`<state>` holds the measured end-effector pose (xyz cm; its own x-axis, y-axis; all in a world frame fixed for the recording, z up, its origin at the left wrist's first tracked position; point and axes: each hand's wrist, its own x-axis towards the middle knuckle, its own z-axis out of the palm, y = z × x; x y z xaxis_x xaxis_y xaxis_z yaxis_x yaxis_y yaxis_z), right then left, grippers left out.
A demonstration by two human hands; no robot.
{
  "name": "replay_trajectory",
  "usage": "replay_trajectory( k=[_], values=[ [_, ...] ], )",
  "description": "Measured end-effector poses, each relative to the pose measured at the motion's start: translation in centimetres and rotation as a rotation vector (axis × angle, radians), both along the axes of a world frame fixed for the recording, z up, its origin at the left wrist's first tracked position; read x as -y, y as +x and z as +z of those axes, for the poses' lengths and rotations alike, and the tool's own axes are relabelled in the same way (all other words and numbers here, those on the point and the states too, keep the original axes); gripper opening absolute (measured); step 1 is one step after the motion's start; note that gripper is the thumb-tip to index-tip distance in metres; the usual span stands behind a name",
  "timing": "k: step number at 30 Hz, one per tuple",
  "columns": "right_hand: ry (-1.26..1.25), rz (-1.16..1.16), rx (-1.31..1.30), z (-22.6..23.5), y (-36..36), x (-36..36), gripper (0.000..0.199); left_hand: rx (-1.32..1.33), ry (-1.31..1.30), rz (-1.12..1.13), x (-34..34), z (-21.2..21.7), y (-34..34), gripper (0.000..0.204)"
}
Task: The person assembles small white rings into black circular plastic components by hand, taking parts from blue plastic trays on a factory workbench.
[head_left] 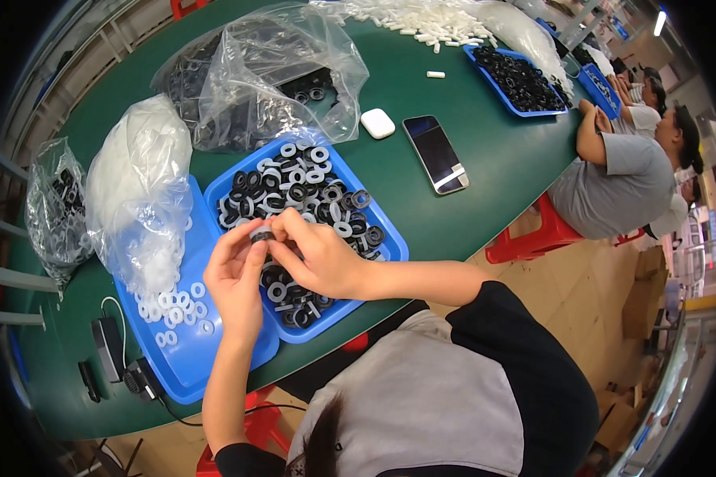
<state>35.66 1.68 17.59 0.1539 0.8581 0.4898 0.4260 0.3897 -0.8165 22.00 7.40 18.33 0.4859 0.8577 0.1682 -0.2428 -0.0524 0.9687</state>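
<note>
Blue tray [390, 242] centre of green table [453, 119]: full of black + white rings, mixed. Second blue tray [179, 370] to its left: loose white rings at near end, clear bag of white rings [139, 195] lying across it. Big clear bag [270, 75] behind trays w/ black rings inside. Smaller bag of black parts [56, 207] at far left edge.

Left hand [235, 274] + right hand [314, 254] meet over centre tray, fingertips of both pinched on one black ring [261, 233] between them, just above the tray's contents. Both hands closed round it.

Around: white earbud case [378, 123] and phone [436, 153] beyond tray, well apart from hands. Black charger + cable [107, 350] near left. Two more blue trays far right, black rings in the nearer; white parts heap at far end. Other people seated at right.
</note>
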Motion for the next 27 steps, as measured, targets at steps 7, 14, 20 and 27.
replay_trajectory(
  k=[7, 14, 20, 27],
  values=[
    [-0.113, 0.218, -0.054, 1.6, 1.7, -0.6, 0.018, -0.026, 0.03, 0.076, -0.3, 0.2, -0.5, 0.021],
    [-0.092, -0.149, -0.442, 2.5, 7.5, -2.0, 0.01, -0.145, 0.118, 0.143, -1.3, 0.4, -0.1, 0.018],
    [-0.038, -0.458, -0.484, 0.6, 13.7, -3.7, 0.018, -0.42, 0.56, 0.204, -0.8, 0.3, 1.0, 0.015],
    [-0.153, -0.368, -0.4, -0.3, 13.4, -6.4, 0.019, -0.395, 0.549, -0.056, -1.5, 1.0, 0.5, 0.026]
  ],
)
